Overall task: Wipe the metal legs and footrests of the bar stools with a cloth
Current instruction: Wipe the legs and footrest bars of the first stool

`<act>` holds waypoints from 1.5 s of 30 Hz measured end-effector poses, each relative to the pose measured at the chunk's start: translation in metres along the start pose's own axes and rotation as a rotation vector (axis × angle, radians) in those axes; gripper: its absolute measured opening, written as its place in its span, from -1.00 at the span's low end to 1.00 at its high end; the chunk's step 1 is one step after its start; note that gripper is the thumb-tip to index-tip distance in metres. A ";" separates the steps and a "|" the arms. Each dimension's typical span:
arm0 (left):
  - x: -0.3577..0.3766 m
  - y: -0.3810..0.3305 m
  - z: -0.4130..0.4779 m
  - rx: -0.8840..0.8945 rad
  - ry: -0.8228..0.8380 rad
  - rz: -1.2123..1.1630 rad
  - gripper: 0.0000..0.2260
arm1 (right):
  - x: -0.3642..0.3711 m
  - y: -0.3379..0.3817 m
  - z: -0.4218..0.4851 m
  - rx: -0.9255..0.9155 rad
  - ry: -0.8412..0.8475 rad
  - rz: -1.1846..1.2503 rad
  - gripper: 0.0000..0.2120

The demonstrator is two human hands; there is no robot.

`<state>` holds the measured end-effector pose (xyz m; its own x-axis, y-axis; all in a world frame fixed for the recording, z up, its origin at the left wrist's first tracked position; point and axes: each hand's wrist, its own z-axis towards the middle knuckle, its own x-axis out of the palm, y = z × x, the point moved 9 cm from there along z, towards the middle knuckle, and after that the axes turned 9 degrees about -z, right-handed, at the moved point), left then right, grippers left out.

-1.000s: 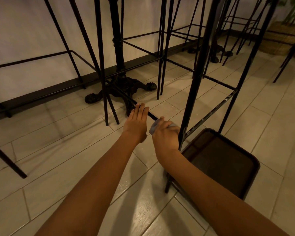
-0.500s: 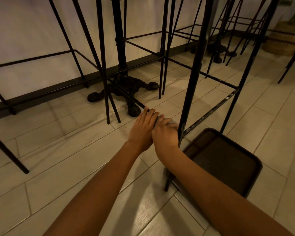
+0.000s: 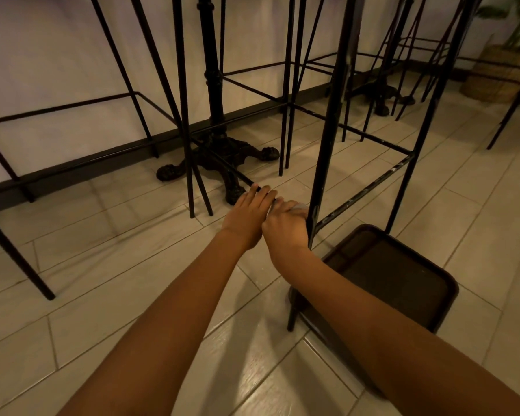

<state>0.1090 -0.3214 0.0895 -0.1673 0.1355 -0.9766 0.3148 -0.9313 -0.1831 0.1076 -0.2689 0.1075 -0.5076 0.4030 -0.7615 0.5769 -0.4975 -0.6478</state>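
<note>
The nearest bar stool has a thick black front leg and thin footrest bars; one footrest bar runs right from that leg, scuffed with pale marks. Another footrest bar runs left toward the table base. My right hand grips a pale cloth wrapped on that left bar, right beside the leg. Only a small bit of cloth shows past my knuckles. My left hand rests on the same bar, fingers straight, touching my right hand.
A dark square tray lies on the tiled floor under the stool. An ornate black table base with clawed feet stands behind my hands. More black stools line the wall, and a woven planter stands far right.
My right hand with the cloth has slid right along the footrest bar up to the stool leg. My left hand has closed the gap and now touches my right hand.
</note>
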 end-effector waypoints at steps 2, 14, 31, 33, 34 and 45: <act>-0.002 -0.002 -0.001 -0.010 0.014 -0.012 -0.35 | 0.000 0.002 -0.005 -0.018 0.009 -0.083 -0.56; 0.002 -0.018 -0.011 -0.001 0.054 0.048 -0.33 | -0.008 -0.010 -0.029 -0.208 -0.339 0.088 -0.55; -0.015 -0.069 -0.018 0.016 0.077 -0.325 -0.69 | -0.029 -0.096 -0.089 0.061 -1.032 0.850 -0.70; -0.011 -0.074 -0.017 0.010 0.120 -0.329 -0.80 | -0.032 -0.102 -0.094 0.100 -1.074 0.784 -0.74; -0.009 -0.074 -0.016 -0.003 0.130 -0.340 -0.82 | -0.034 -0.106 -0.098 0.121 -1.115 0.771 -0.75; -0.005 -0.072 -0.015 -0.065 0.182 -0.378 -0.73 | -0.050 -0.153 -0.086 0.314 -1.112 1.490 -0.73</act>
<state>0.1011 -0.2495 0.1055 -0.1160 0.5266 -0.8421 0.3218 -0.7822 -0.5335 0.0998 -0.1464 0.2432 0.0288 -0.9831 -0.1807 0.8199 -0.0802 0.5669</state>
